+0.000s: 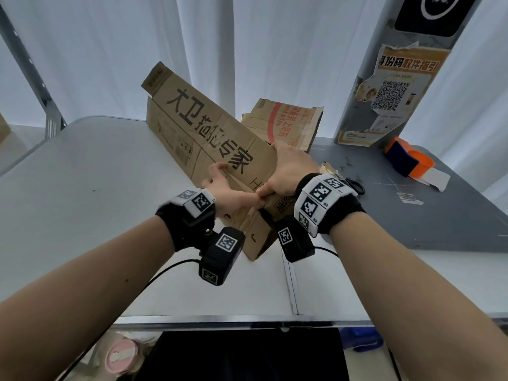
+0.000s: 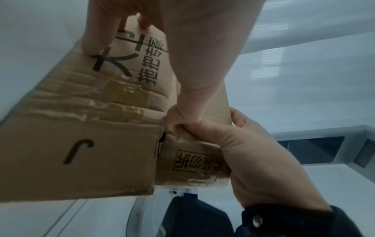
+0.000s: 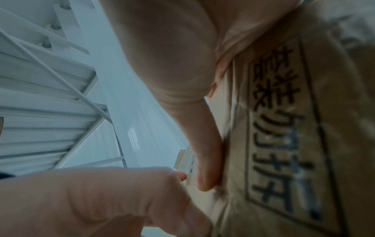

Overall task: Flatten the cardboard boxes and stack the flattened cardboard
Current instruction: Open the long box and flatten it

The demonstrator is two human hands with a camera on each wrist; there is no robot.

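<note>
A long brown cardboard box (image 1: 192,125) with large black characters leans tilted over the white table (image 1: 82,188), its far end raised. My left hand (image 1: 220,188) grips its near end from the left, fingers curled on the printed face (image 2: 97,40). My right hand (image 1: 288,171) grips the end flap (image 2: 192,160) from the right, thumb pressed along it (image 3: 207,160). The two hands touch at the box's corner. Clear tape crosses the box's underside (image 2: 91,99). The open or closed state of the far end is hidden.
A pile of flattened cardboard (image 1: 286,122) with red print lies behind the box. On the grey surface (image 1: 439,215) to the right are an orange and blue tape dispenser (image 1: 406,158), black scissors (image 1: 356,185) and a pillar with a poster (image 1: 390,86). Curtains hang behind.
</note>
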